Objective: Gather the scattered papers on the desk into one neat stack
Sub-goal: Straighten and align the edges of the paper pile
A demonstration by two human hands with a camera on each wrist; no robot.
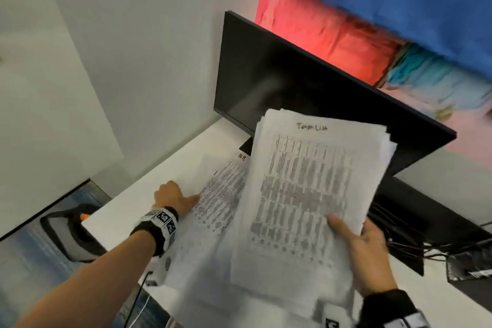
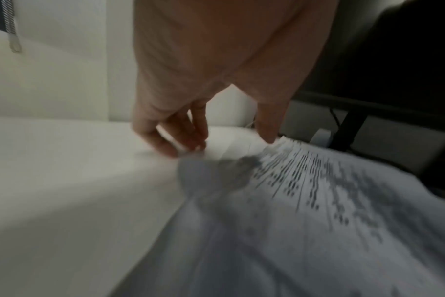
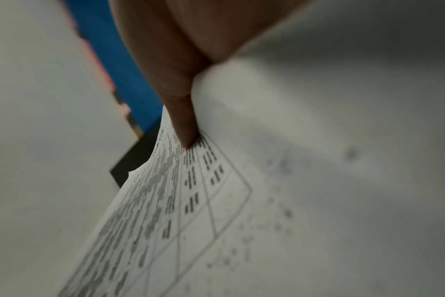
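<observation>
My right hand (image 1: pixel 346 231) grips a thick, uneven stack of printed papers (image 1: pixel 303 189), lifted and tilted over the white desk (image 1: pixel 149 194). The thumb lies on the top sheet, a table headed with handwriting, and the fingers are hidden underneath. The right wrist view shows that thumb pressing the stack (image 3: pixel 216 201) at my right hand (image 3: pixel 191 138). My left hand (image 1: pixel 183 198) rests on the desk at the left edge of a loose text sheet (image 1: pixel 223 194). In the blurred left wrist view my left hand (image 2: pixel 229 144) has its fingertips (image 2: pixel 186 148) at that sheet's (image 2: pixel 305 201) corner and the thumb touching its edge.
A black monitor (image 1: pixel 292 82) stands right behind the papers. Dark cables (image 1: pixel 410 242) and a black box (image 1: pixel 468 269) lie at the right. More sheets (image 1: pixel 202 274) spread to the desk's near edge. A grey and black object (image 1: pixel 72 234) sits below the desk's left corner.
</observation>
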